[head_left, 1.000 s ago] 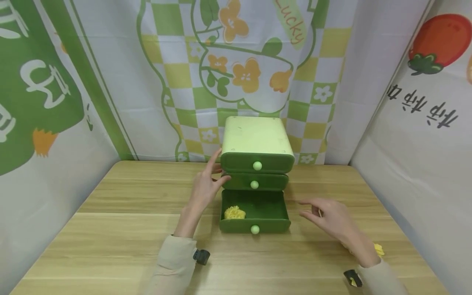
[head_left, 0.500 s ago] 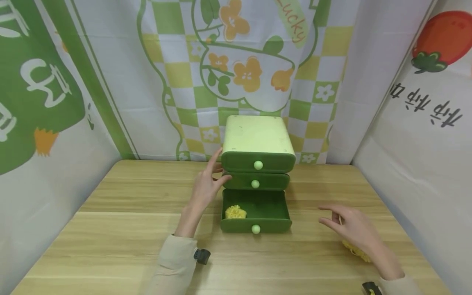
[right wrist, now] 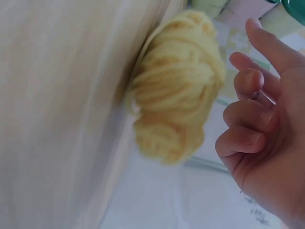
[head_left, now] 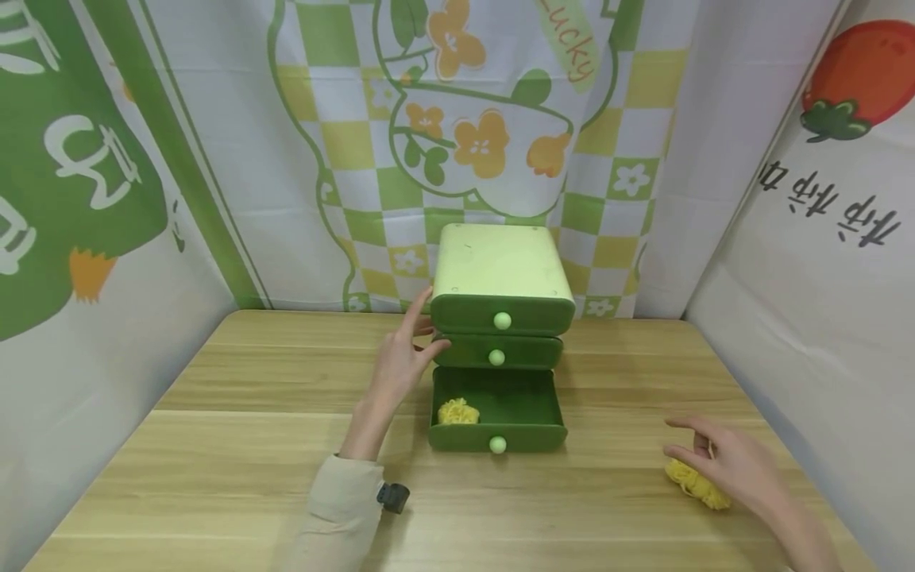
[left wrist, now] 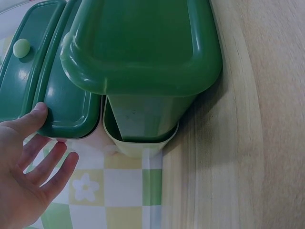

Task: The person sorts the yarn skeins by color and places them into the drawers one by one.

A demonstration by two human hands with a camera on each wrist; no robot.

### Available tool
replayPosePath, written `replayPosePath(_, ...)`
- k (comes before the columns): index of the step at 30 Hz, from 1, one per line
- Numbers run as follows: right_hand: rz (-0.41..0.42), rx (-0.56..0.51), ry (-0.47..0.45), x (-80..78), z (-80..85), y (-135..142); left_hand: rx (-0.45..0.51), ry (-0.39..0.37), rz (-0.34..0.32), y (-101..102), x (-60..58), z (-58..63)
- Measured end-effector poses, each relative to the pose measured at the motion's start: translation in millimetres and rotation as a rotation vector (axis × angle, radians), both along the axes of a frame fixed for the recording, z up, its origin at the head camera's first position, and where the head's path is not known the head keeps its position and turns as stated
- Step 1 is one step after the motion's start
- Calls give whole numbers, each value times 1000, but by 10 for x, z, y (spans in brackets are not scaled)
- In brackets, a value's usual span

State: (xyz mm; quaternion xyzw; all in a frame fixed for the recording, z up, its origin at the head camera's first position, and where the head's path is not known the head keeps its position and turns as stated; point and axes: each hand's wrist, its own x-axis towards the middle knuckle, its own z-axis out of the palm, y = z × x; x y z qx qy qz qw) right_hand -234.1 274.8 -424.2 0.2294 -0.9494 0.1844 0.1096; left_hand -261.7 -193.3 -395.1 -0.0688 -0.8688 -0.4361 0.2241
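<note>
A cabinet (head_left: 503, 262) with a pale green top and three dark green drawers stands at the table's back. Its bottom drawer (head_left: 522, 397) is pulled out, with a small clump of yellow yarn (head_left: 458, 411) in the left front corner. My left hand (head_left: 396, 361) rests at the cabinet's left side, thumb touching the middle drawer (left wrist: 71, 95), other fingers straight and spread. Over at the right, my right hand (head_left: 736, 465) hovers just above a bundle of yellow yarn (right wrist: 178, 86) on the table. Its thumb and index finger are apart, the other fingers loosely bent, holding nothing.
The wooden table (head_left: 286, 469) spreads around the cabinet. A printed checked curtain (head_left: 479, 159) hangs directly behind it. White fabric walls close off the left and right sides.
My right hand has moved right and toward me, away from the open drawer and over to the yarn bundle, which shows more now. The left hand stays at the cabinet.
</note>
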Motion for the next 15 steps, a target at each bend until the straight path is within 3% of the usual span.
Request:
replayPosePath(8, 1, -3, -73, 40, -59, 217, 3, -1, 5, -7, 8, -2)
replayPosePath(15, -59, 66, -167, 102, -75, 342, -11, 8, 3, -9, -14, -17)
